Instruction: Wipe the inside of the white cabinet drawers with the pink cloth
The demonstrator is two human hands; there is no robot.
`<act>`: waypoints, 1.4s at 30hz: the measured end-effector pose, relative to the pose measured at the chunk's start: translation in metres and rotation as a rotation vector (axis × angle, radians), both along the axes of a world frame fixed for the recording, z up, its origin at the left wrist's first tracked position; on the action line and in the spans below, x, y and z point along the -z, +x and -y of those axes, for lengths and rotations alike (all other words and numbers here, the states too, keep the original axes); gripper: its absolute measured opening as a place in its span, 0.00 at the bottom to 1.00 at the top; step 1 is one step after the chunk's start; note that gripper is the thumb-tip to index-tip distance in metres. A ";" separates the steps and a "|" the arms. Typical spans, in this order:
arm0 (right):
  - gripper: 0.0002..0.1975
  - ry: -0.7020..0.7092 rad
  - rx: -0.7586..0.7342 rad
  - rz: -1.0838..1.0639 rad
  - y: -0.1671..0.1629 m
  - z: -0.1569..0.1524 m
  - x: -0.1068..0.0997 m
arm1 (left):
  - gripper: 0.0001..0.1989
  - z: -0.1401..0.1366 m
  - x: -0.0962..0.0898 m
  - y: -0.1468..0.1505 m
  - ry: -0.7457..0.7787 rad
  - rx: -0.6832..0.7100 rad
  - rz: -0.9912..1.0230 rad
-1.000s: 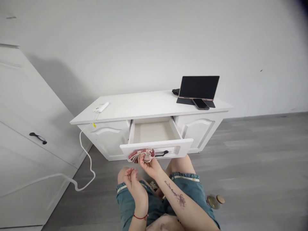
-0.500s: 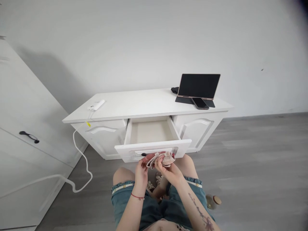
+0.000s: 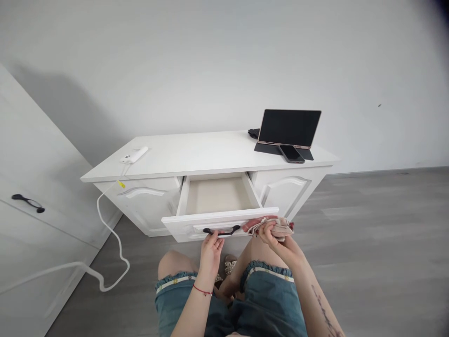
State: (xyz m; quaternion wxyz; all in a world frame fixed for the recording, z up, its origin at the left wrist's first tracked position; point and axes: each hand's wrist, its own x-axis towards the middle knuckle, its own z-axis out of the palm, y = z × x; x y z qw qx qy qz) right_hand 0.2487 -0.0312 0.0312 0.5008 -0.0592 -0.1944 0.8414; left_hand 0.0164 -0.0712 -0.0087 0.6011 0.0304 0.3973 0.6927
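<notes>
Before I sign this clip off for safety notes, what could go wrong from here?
The left hand is at the handle of the open drawer, whose front stands close to the knees; a sharp pull might bump them. The right hand holds a cloth with loose folds by the drawer's front, and one might snag on the handle. The phone lies near the front edge of the cabinet top, so a jolt could shift it.

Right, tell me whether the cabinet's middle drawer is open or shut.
Open: the middle drawer juts out beyond the cabinet top, showing its inside.
</notes>
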 end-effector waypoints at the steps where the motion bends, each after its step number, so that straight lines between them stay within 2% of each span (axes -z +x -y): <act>1: 0.11 -0.059 -0.004 -0.091 0.005 0.001 0.001 | 0.06 -0.001 0.001 -0.001 0.011 0.009 -0.010; 4: 0.12 -0.250 0.036 -0.370 0.016 0.010 0.000 | 0.08 -0.003 0.004 -0.005 0.035 0.039 -0.049; 7: 0.13 -0.352 0.148 -0.522 0.022 0.024 -0.006 | 0.10 -0.010 0.006 -0.010 0.052 0.059 -0.073; 11: 0.11 -0.335 0.262 -0.369 0.017 0.037 -0.008 | 0.11 -0.032 0.006 -0.014 0.058 0.057 -0.098; 16: 0.11 -0.340 0.324 -0.232 0.002 0.039 0.001 | 0.12 -0.078 0.004 -0.023 0.056 0.077 -0.157; 23: 0.05 -0.358 0.276 -0.090 -0.017 0.041 0.014 | 0.15 -0.144 -0.008 -0.036 0.005 0.134 -0.237; 28: 0.09 -0.381 0.212 -0.053 -0.019 0.045 0.028 | 0.16 -0.177 -0.013 -0.041 -0.019 0.152 -0.240; 31: 0.11 -0.397 0.188 -0.067 -0.018 0.045 0.036 | 0.16 -0.187 -0.015 -0.044 -0.027 0.164 -0.246; 34: 0.10 -0.397 0.154 -0.086 -0.020 0.044 0.037 | 0.16 -0.191 -0.016 -0.045 -0.039 0.169 -0.248; 39: 0.08 -0.547 0.070 -0.179 -0.031 0.048 0.033 | 0.17 -0.194 -0.020 -0.043 -0.063 0.165 -0.250; 42: 0.10 -0.585 0.017 -0.140 -0.041 0.055 0.033 | 0.16 -0.192 -0.024 -0.039 -0.080 0.168 -0.249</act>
